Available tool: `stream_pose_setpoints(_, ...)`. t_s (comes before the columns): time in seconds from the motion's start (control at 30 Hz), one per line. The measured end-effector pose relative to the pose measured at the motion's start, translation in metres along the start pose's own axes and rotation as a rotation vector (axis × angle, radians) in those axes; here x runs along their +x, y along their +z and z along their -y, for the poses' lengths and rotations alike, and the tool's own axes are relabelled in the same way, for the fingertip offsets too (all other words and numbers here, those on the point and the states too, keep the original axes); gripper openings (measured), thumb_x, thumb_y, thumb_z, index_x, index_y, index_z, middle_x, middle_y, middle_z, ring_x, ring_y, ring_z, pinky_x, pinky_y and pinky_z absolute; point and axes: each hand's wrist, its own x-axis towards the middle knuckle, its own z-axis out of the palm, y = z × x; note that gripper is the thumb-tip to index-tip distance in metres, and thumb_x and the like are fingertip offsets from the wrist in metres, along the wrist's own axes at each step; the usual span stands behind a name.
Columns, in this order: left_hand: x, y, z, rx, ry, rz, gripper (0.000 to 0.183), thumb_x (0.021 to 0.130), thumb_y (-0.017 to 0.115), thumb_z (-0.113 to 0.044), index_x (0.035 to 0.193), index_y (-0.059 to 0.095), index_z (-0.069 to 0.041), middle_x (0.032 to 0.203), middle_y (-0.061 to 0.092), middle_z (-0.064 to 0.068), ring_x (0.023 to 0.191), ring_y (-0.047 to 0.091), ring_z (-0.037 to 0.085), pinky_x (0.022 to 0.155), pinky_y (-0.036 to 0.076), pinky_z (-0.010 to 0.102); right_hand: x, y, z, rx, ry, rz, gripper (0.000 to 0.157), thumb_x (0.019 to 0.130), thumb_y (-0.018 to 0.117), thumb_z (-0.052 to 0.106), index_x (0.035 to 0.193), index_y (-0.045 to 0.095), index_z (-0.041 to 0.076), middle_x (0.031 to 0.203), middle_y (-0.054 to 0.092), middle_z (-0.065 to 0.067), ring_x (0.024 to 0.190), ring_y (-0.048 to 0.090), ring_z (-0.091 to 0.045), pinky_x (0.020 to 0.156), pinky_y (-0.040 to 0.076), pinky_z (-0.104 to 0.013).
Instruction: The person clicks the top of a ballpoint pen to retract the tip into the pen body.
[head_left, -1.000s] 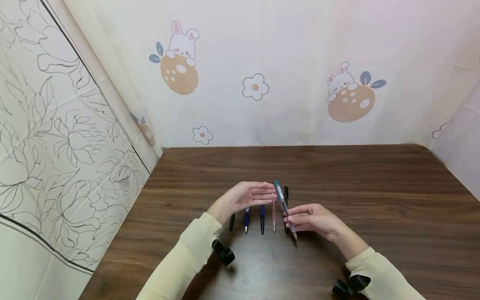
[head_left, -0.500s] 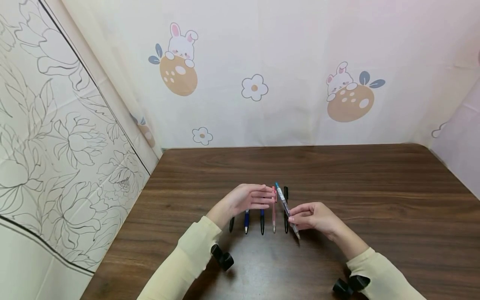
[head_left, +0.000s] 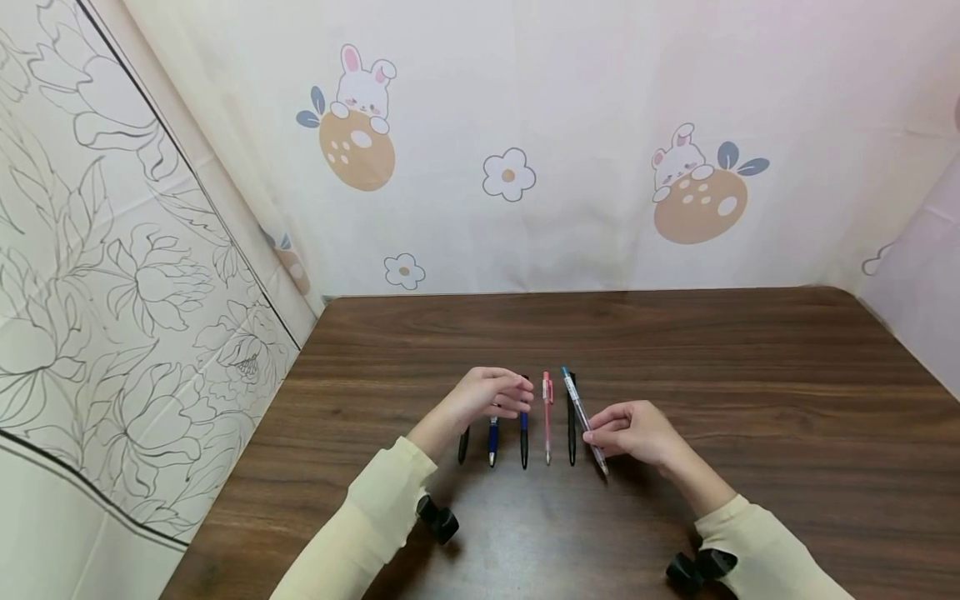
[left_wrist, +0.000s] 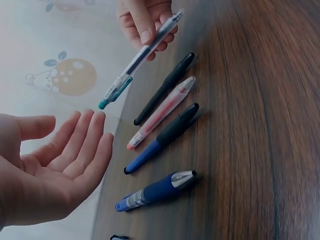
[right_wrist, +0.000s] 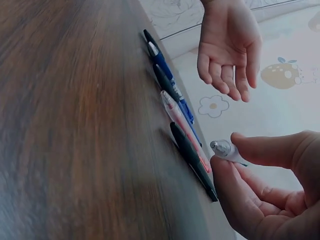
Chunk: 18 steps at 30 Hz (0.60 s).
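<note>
A clear pen with a teal cap end and clip (left_wrist: 145, 54) is pinched between the thumb and fingers of my right hand (head_left: 633, 433). It slants over a black pen (head_left: 572, 429) in the head view. My left hand (head_left: 487, 400) holds nothing; its fingers are extended and relaxed above the pens on the left. Left of the black pen lie a pink pen (head_left: 547, 417), a blue pen with a black grip (left_wrist: 162, 137) and a blue pen with a silver tip (left_wrist: 155, 191). Another dark pen (head_left: 463, 446) is partly hidden under my left hand.
The pens lie roughly parallel in a row on the dark wooden table (head_left: 720, 358). A pale curtain with rabbit and flower prints (head_left: 585, 100) hangs behind the far edge. At the left stands a white panel with drawn flowers (head_left: 150, 275).
My left hand has moved left, off the teal-ended pen and the pink pen, uncovering the pink one. My right hand has shifted the held pen slightly right.
</note>
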Motion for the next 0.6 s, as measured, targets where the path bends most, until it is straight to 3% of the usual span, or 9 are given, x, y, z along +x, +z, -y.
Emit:
stream_pose_setpoints(0.2,-0.0047,-0.0013,-0.0004,0.112,0.058,-0.057,0.028,0.099,0.051,-0.015,0.108,0.067,0.006,0.103,0.072,0.024,0.086,0.074,0.024,0.080,0.061,0.038,0.0004,-0.0004,-0.0015,-0.111,0.004,-0.106,0.024,0.079,0.077,0.014,0.091,0.070,-0.005,0.073,0.075,-0.007,0.059,0.069,-0.008,0.060,0.061,-0.028)
stream_pose_setpoints(0.37,-0.0069,-0.0022,-0.0002,0.143,0.085,-0.093,0.027,0.099,0.050,-0.013,0.104,0.067,0.008,0.099,0.072,0.025,0.076,0.072,0.018,0.082,0.061,0.041,-0.0011,-0.0003,0.0001,-0.224,0.009,-0.174,0.021,0.076,0.080,0.016,0.084,0.071,-0.001,0.069,0.074,-0.007,0.055,0.069,-0.009,0.055,0.058,-0.025)
stream_pose_setpoints(0.6,-0.0107,-0.0066,-0.0001,0.234,0.118,-0.141,0.026,0.098,0.054,-0.017,0.101,0.069,0.004,0.096,0.074,0.020,0.079,0.073,0.019,0.079,0.061,0.040,-0.0011,-0.0007,0.0029,-0.345,0.013,-0.238,0.020,0.074,0.081,0.017,0.079,0.070,0.001,0.063,0.072,-0.004,0.051,0.066,-0.009,0.049,0.051,-0.024)
